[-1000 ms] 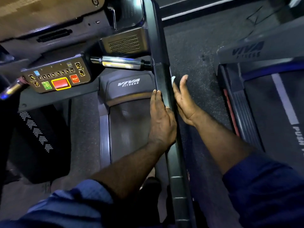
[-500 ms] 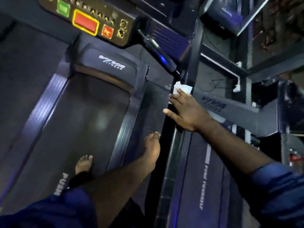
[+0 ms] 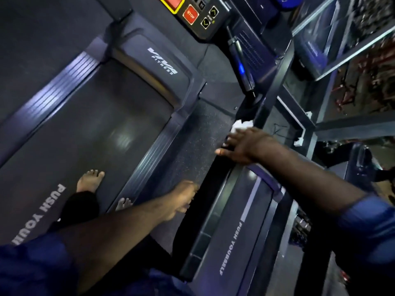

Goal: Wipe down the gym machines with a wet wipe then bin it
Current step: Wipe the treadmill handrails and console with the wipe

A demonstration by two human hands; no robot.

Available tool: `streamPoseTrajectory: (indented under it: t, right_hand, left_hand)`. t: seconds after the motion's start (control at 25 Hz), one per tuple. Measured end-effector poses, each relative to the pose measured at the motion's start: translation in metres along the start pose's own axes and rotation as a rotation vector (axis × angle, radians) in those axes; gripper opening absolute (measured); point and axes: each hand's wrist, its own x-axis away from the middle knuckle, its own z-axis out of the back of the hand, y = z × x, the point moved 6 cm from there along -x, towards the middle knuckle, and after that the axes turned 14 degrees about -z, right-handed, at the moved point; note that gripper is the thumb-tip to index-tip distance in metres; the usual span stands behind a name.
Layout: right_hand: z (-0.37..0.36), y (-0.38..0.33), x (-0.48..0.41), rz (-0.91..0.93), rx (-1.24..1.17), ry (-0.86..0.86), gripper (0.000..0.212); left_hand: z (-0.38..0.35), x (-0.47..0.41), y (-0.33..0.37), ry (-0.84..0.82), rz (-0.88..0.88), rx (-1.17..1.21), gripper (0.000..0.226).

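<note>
The wipe (image 3: 241,124) is white. The belt (image 3: 85,129) is dark grey with white lettering. The stop button (image 3: 190,14) is red. The sleeve (image 3: 367,223) is blue. The floor (image 3: 192,142) is speckled black.

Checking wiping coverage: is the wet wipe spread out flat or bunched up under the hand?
Bunched up: the wet wipe shows as a crumpled white lump poking out past the right hand, which presses it on the dark handrail.
</note>
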Motion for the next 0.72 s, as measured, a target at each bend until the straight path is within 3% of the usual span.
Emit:
streamPoseTrajectory:
  t: [0.08, 0.16, 0.32, 0.4, 0.48, 0.56, 0.72]
  right_hand:
    - [0.011, 0.026, -0.029, -0.181, 0.001, 0.031, 0.105]
    - [0.012, 0.001, -0.037, -0.259, 0.022, -0.035, 0.118]
    - [-0.018, -0.072, 0.017, 0.024, 0.042, -0.147, 0.121]
    - [-0.009, -0.047, 0.017, 0.015, -0.014, -0.103, 0.119]
    - [0.004, -0.014, -0.002, -0.115, 0.021, -0.032, 0.124]
    - [0.005, -0.023, -0.009, -0.198, 0.031, -0.047, 0.122]
    - [-0.026, -0.088, 0.055, 0.075, 0.086, -0.088, 0.117]
  left_hand:
    - [-0.001, 0.004, -0.019, 0.035, 0.01, -0.011, 0.016]
    - [-0.001, 0.004, -0.027, 0.079, 0.001, 0.041, 0.012]
    - [0.007, 0.013, -0.025, 0.118, -0.025, 0.081, 0.018]
    - [0.008, 0.016, -0.026, 0.103, -0.03, 0.057, 0.025]
    - [0.01, 0.014, -0.027, 0.114, -0.033, 0.038, 0.028]
    - [0.012, 0.014, -0.033, 0.143, -0.042, 0.058, 0.03]
    - [0.018, 0.022, -0.051, 0.226, -0.01, 0.077, 0.033]
